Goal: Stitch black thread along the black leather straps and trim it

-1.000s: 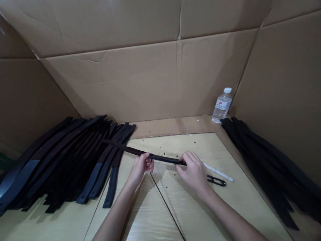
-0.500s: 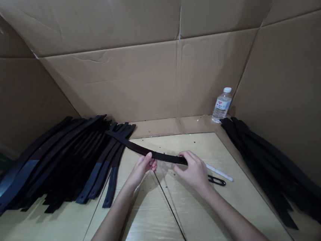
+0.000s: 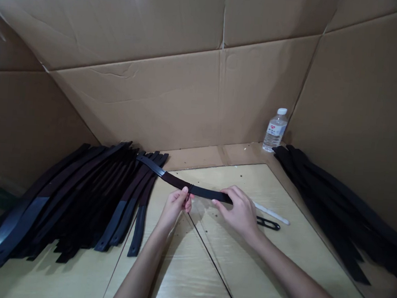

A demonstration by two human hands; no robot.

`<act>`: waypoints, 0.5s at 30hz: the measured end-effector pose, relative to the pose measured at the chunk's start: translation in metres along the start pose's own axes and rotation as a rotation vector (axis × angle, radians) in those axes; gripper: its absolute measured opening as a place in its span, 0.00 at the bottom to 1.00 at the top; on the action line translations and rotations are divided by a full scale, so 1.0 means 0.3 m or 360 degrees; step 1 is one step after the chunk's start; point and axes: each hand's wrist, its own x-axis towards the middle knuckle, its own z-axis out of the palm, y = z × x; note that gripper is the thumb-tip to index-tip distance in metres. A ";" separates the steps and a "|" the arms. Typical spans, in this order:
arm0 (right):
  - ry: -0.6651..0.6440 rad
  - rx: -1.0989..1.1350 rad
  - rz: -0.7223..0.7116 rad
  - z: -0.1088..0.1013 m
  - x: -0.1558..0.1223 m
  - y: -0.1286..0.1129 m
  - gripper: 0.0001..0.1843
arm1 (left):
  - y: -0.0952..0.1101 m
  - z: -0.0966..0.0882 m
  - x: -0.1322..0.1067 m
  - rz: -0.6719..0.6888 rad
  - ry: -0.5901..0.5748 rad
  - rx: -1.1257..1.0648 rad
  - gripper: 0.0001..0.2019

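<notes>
The black strap (image 3: 171, 180) is up off the table (image 3: 208, 270), held between both hands. It runs from the right hand (image 3: 239, 213) up and left, and its far end sits over the edge of the big strap pile (image 3: 76, 194).

The left hand (image 3: 176, 205) has it pinched tight between thumb and fingertips, about mid-length. The right hand is curled over the near end, fingers on top and thumb underneath. That looks like a looser hold, but it's definitely closed on the strap.

What's changed: a second ago the strap was nearly edge-on and level, just a thin line. Now it's been rolled so the flat face shows, and the far end has swung higher and further back. The hands themselves have barely shifted, so it's all twisting in place. My read is the strap is getting turned over for a look, not set down.

Just past the right hand there's a pair of black snips (image 3: 268, 224) and a white stick (image 3: 271, 213) lying on the table, both untouched. A second pile of straps (image 3: 335, 212) sits along the right cardboard wall (image 3: 362, 98), with a water bottle (image 3: 274, 130) in the back corner.
</notes>
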 end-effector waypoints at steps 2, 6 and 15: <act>0.0005 -0.0006 0.0003 0.001 0.000 0.000 0.11 | 0.005 0.003 -0.004 -0.0021 0.0027 -0.0007 0.23; 0.0010 -0.0042 -0.0015 -0.004 0.002 -0.004 0.11 | 0.008 0.005 -0.006 -0.0055 0.0045 -0.0001 0.23; -0.0023 -0.0342 -0.0106 -0.009 0.001 0.007 0.09 | -0.019 0.007 0.013 -0.0230 0.0023 0.0115 0.27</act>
